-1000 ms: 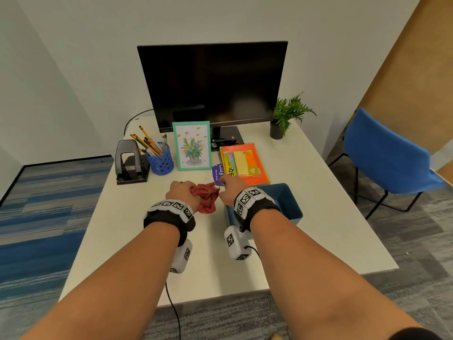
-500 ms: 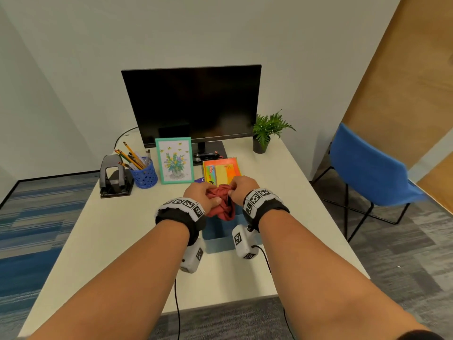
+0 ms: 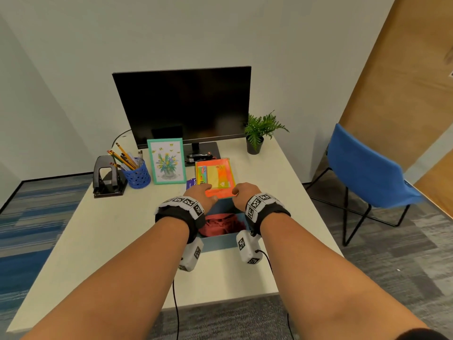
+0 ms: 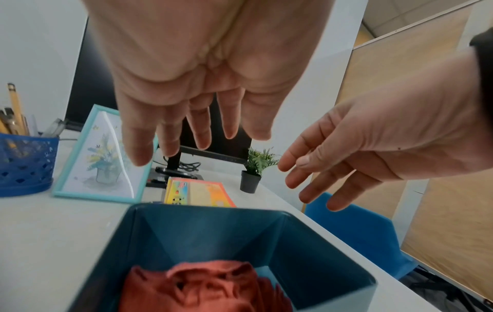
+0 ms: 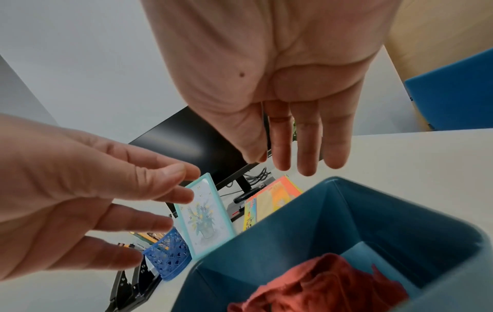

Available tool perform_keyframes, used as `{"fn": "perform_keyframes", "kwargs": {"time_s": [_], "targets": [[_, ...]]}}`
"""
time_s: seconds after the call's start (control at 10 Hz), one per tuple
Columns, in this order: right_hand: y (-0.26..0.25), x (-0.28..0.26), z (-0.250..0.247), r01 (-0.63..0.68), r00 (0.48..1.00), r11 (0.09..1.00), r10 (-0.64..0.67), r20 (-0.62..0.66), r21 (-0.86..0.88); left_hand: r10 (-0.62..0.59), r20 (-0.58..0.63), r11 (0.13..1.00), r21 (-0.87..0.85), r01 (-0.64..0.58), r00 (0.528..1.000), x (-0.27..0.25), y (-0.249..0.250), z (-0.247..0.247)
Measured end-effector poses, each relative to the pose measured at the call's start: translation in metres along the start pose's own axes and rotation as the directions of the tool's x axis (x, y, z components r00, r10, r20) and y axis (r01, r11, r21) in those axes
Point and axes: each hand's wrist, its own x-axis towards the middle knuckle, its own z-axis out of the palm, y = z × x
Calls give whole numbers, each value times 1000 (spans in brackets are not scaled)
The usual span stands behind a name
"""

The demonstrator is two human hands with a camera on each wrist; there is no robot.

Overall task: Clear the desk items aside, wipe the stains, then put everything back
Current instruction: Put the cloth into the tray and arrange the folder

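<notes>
The red cloth (image 3: 221, 224) lies crumpled inside the blue bin (image 4: 202, 230) on the worktop (image 3: 98, 231), with the orange notebook (image 3: 215, 177) just behind that bin. Both hands, left (image 3: 199, 196) and right (image 3: 244, 193), hover above the bin with fingers spread, holding nothing. The cloth looks soft, light and limp, best pinched at its bunched top

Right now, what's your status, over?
Both hands open: left hand, right hand, holding nothing. Red cloth lies in blue bin. Nothing in the way.
</notes>
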Motion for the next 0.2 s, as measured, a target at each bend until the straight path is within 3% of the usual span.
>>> {"fn": "perform_keyframes", "kwargs": {"time_s": [0.2], "targets": [[-21, 0, -29, 87, 995, 996, -87, -58, -2, 33, -53, 999, 25, -32, 998, 5, 9, -34]]}}
